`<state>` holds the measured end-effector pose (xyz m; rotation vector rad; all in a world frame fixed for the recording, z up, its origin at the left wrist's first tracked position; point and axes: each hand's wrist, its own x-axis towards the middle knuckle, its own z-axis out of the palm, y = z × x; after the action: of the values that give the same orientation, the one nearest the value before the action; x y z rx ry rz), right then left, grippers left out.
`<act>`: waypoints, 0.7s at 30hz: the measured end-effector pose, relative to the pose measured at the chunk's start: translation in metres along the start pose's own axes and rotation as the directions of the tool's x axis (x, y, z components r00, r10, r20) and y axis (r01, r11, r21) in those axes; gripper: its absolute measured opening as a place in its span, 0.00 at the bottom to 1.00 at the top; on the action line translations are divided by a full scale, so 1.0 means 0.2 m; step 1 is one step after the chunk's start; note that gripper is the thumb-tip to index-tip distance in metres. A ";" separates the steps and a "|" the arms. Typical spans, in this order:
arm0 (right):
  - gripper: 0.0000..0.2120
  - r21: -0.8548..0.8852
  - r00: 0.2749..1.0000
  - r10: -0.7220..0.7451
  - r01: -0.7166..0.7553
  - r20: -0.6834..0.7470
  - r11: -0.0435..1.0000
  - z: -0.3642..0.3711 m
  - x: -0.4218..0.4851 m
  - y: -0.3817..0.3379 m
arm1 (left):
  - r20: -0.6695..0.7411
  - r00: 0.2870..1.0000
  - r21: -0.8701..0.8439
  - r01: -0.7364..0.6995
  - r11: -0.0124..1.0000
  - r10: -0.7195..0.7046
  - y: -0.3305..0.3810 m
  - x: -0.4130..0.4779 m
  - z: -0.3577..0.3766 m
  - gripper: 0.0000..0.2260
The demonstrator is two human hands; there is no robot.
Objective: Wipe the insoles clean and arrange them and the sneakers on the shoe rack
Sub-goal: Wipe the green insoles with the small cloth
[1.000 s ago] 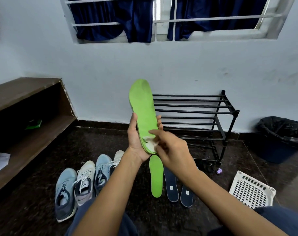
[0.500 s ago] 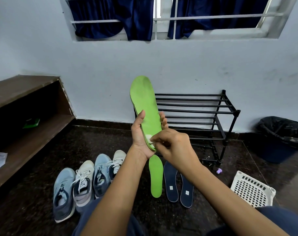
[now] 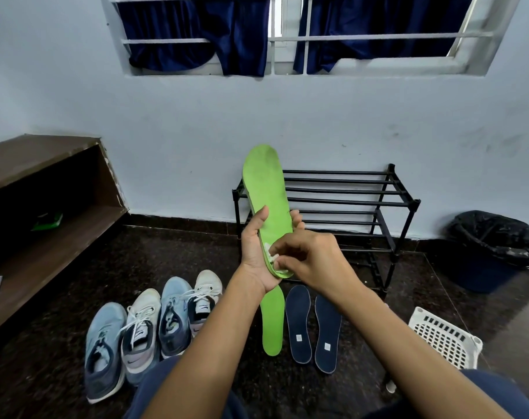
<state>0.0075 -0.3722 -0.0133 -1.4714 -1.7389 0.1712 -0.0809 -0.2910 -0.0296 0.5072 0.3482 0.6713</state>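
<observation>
The green insole [image 3: 267, 201] is held upright before the shoe rack [image 3: 387, 204], its heel gripped in the left hand [image 3: 255, 258], apparently to brace the face. A white wipe [image 3: 270, 252] is pinched against it by the right hand [image 3: 317, 261].

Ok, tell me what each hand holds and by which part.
The left hand grips the green insole by its lower, heel end, toe up. The right hand pinches a white wipe against that end.

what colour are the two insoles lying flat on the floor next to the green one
Dark navy blue insoles, each with a small pale square label near the heel; the head view shows them.
</observation>
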 end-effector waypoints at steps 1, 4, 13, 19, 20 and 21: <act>0.09 -0.002 1.000 -0.005 0.005 -0.027 1.000 0.01 0.00 0.00 | 0.000 1.000 -0.005 -0.009 1.000 0.009 0.00 0.00 0.00 0.24; 0.08 -0.029 0.998 -0.044 0.043 -0.046 0.999 0.03 0.00 0.01 | 0.021 1.000 -0.015 -0.013 1.000 0.013 0.01 -0.01 0.01 0.23; 0.08 0.042 0.986 0.130 -0.135 0.108 0.990 0.00 0.01 -0.04 | 0.061 0.993 -0.056 -0.093 0.994 0.097 0.07 0.00 -0.02 0.22; 0.07 0.131 0.978 0.170 -0.155 -0.120 0.979 0.05 0.02 -0.05 | 0.029 0.995 -0.077 -0.090 0.993 0.093 0.01 0.01 0.02 0.19; 0.08 0.132 0.971 0.173 -0.152 -0.167 0.980 0.06 0.02 -0.04 | 0.028 0.997 -0.083 -0.073 0.994 0.076 -0.01 0.01 0.03 0.19; 0.08 0.126 0.965 0.175 -0.152 -0.194 0.980 0.07 0.02 -0.04 | 0.027 0.998 -0.088 -0.059 0.994 0.062 -0.02 0.00 0.04 0.19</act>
<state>-0.0077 -0.3655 -0.0154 -1.4968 -1.4227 0.1924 -0.0750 -0.2954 -0.0249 0.4454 0.2751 0.7336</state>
